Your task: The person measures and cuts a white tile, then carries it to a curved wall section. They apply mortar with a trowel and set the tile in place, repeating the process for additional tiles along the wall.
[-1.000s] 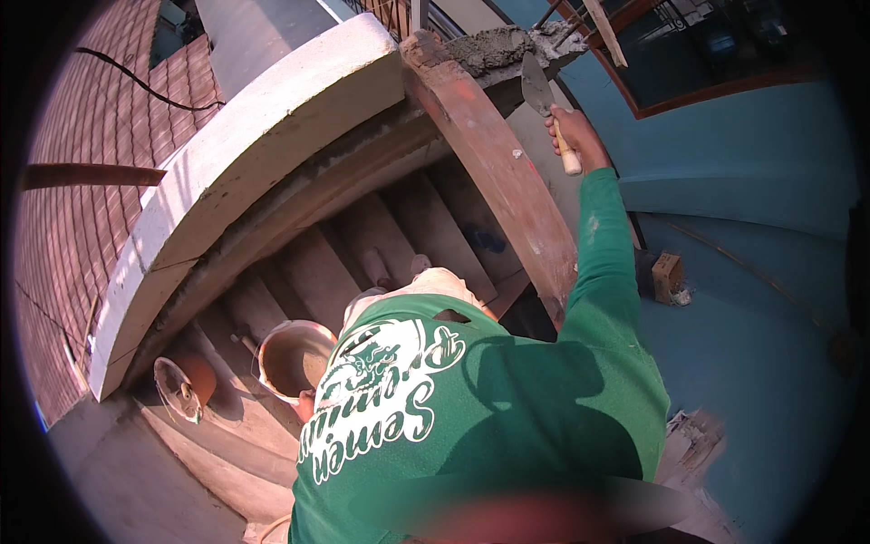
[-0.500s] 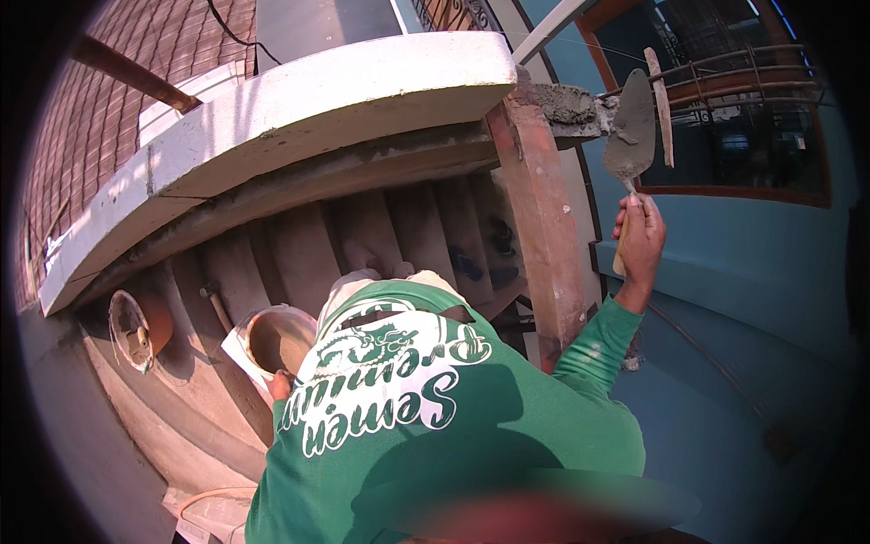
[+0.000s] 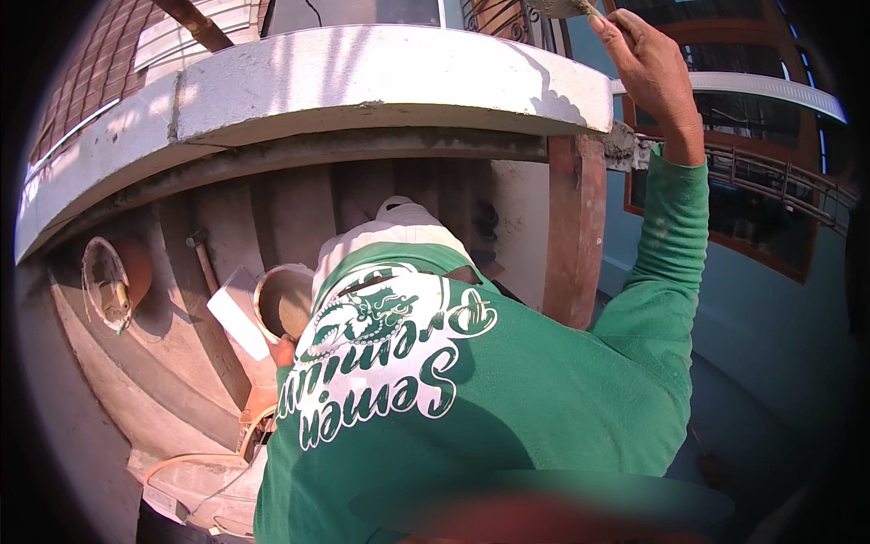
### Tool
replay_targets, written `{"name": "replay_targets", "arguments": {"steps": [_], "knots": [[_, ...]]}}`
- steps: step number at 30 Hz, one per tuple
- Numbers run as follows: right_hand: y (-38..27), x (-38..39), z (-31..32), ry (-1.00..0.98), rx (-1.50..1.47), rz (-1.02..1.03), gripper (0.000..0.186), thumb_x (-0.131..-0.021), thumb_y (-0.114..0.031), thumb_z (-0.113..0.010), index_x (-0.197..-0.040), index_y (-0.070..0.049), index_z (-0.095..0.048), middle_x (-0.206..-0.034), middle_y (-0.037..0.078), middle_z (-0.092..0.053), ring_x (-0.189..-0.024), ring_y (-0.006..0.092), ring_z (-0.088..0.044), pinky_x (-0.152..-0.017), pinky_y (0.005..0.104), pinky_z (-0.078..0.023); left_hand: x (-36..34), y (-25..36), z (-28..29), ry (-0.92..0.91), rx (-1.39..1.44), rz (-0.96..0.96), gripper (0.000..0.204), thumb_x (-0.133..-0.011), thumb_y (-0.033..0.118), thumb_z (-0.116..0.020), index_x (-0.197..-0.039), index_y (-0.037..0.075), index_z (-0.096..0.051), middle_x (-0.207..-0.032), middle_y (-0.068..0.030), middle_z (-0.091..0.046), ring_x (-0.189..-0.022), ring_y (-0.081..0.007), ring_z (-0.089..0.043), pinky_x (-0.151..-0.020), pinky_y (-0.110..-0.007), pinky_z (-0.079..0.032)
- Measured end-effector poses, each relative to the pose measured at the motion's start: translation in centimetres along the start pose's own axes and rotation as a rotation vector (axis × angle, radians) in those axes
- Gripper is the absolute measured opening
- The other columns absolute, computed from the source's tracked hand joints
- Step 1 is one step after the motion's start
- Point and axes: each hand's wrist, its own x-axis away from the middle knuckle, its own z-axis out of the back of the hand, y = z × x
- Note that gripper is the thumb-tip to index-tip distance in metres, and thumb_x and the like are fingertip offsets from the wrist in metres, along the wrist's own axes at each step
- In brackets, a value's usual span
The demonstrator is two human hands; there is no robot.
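My right hand (image 3: pixel 648 68) is raised at the upper right, fingers closed round a trowel. Only part of the trowel's grey, mortar-smeared blade (image 3: pixel 560 7) shows at the top edge, above the white-topped concrete ledge (image 3: pixel 390 77). My left hand (image 3: pixel 284 350) is low beside my body, at the rim of a bucket (image 3: pixel 260 304) with grey-brown mortar (image 3: pixel 294 313) inside. Its fingers are mostly hidden, but it appears to grip that rim. A white flat piece (image 3: pixel 237 317) is against the bucket's left side.
Concrete stairs (image 3: pixel 217 218) run below the ledge. An orange bucket (image 3: pixel 138 272) and a hammer (image 3: pixel 205 258) are on them at left. A reddish post (image 3: pixel 575 236) stands at right, with rebar (image 3: pixel 770 177) beyond. An orange hose (image 3: pixel 195 460) curves at lower left.
My right hand has moved up with the trowel, from beside the rough mortar by the post to above the ledge's right end. My left hand stays at the bucket. The view has shifted.
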Motion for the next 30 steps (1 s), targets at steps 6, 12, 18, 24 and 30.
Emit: {"name": "replay_targets", "arguments": {"steps": [6,12,18,24,30], "knots": [[1.1,-10.6,-3.8,-0.347,0.407,-0.097,0.050,-0.101,-0.049,-0.061,-0.101,-0.001,-0.079,-0.098,0.021,-0.078,-0.097,0.0411,-0.074,-0.086,0.0520,-0.056,0.9,-0.3,0.3,0.037,0.021,0.083,0.091,-0.083,-0.004,-0.060,-0.165,0.002,-0.022,-0.088,-0.0163,-0.065,-0.067,-0.0240,-0.063,-0.062,-0.038,-0.053],[7.9,-16.5,-13.4,-0.707,0.522,0.013,0.053,-0.098,-0.054,-0.065,-0.100,-0.003,-0.079,-0.090,0.021,-0.074,-0.092,0.0329,-0.072,-0.082,0.0444,-0.056,2.1,2.2,-0.5,0.047,0.014,0.160,0.089,-0.083,-0.004,-0.061,-0.165,0.002,-0.024,-0.091,-0.0161,-0.065,-0.071,-0.0239,-0.063,-0.065,-0.037,-0.054],[9.7,-15.0,-18.6,-0.805,0.599,0.019,0.038,-0.103,-0.040,-0.062,-0.103,-0.008,-0.082,-0.091,0.016,-0.077,-0.086,0.0298,-0.076,-0.079,0.0448,-0.061,4.6,3.3,-1.2,0.060,0.004,0.260,0.088,-0.084,-0.004,-0.061,-0.164,0.002,-0.025,-0.095,-0.0158,-0.066,-0.074,-0.0237,-0.064,-0.067,-0.037,-0.054],[9.8,-14.5,-17.2,-1.032,0.625,-0.080,0.042,-0.103,-0.037,-0.056,-0.111,-0.002,-0.079,-0.115,0.019,-0.078,-0.108,0.0400,-0.074,-0.093,0.0516,-0.058,6.5,3.5,-1.5,0.072,-0.010,0.325,0.086,-0.084,-0.003,-0.061,-0.163,0.001,-0.027,-0.099,-0.0155,-0.066,-0.077,-0.0236,-0.064,-0.069,-0.037,-0.054],[11.0,-13.9,-17.8,-1.061,0.556,-0.067,0.041,-0.103,-0.036,-0.058,-0.103,-0.001,-0.079,-0.095,0.019,-0.077,-0.092,0.0389,-0.075,-0.087,0.0493,-0.059,6.9,4.2,-1.6,0.067,-0.026,0.340,0.084,-0.085,-0.003,-0.061,-0.163,0.001,-0.029,-0.103,-0.0152,-0.066,-0.081,-0.0235,-0.065,-0.071,-0.037,-0.054]]}}
